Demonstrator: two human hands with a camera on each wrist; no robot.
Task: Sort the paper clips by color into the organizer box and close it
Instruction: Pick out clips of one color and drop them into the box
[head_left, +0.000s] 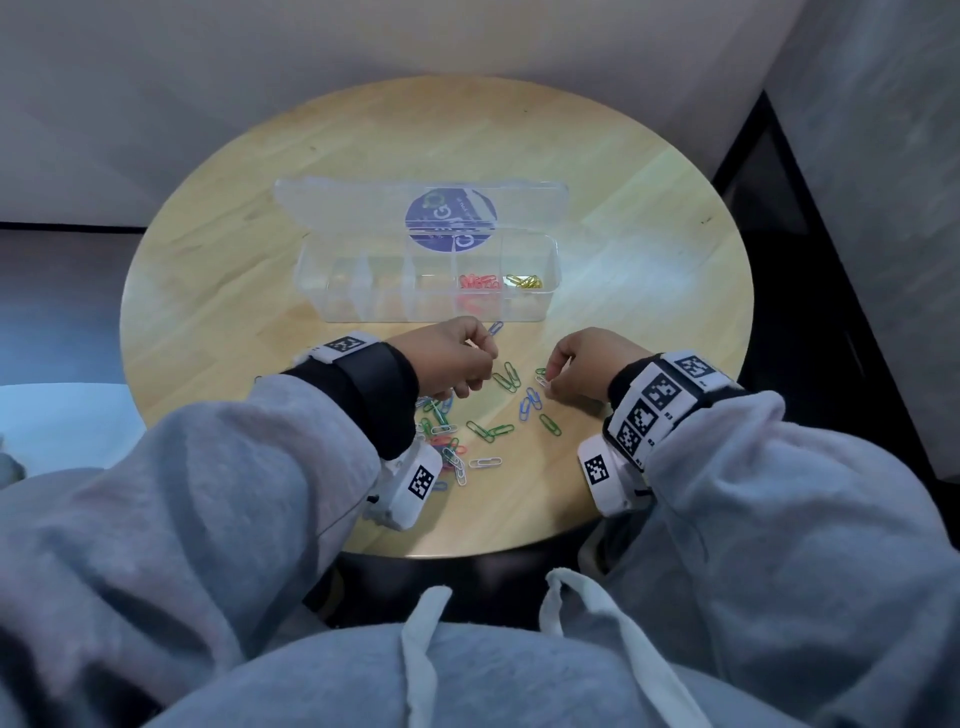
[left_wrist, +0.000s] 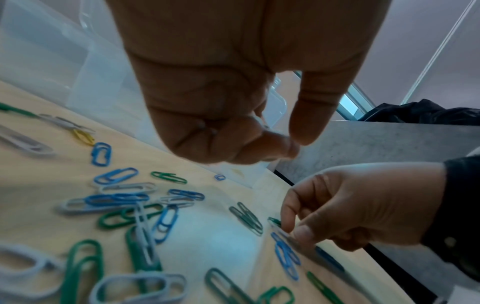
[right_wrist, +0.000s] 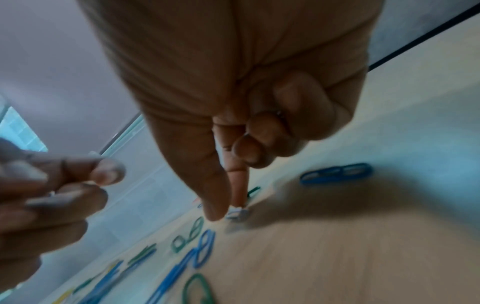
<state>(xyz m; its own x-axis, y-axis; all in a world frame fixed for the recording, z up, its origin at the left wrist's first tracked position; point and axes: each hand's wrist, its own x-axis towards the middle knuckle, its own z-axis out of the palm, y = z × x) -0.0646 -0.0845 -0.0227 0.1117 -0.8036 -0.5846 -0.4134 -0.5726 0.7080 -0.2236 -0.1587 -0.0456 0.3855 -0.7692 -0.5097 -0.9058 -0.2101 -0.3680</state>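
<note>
Midway through the sort, white clips are being gathered by both hands.

Near the front edge of the round wooden table (head_left: 208, 249), a white paper clip (right_wrist: 237, 214) is pinched between thumb and forefinger of the right hand (head_left: 576, 371), seemingly to lift it off the wood. The left hand (head_left: 447, 364) is curled closed, and pale wire ends show between its fingers (left_wrist: 207, 129), so clips appear to be collected there to save trips. Loose green, blue and white paper clips (head_left: 467, 421) are spread between the hands and the front edge. Just beyond them the clear organizer box (head_left: 363, 301) is set with its lid (head_left: 337, 208) thrown back; red clips (head_left: 478, 283) and yellow clips (head_left: 524, 281) are held in its two right-hand compartments. A round purple label (head_left: 449, 218) is seen on the lid, its writing too blurred to be read.
</note>
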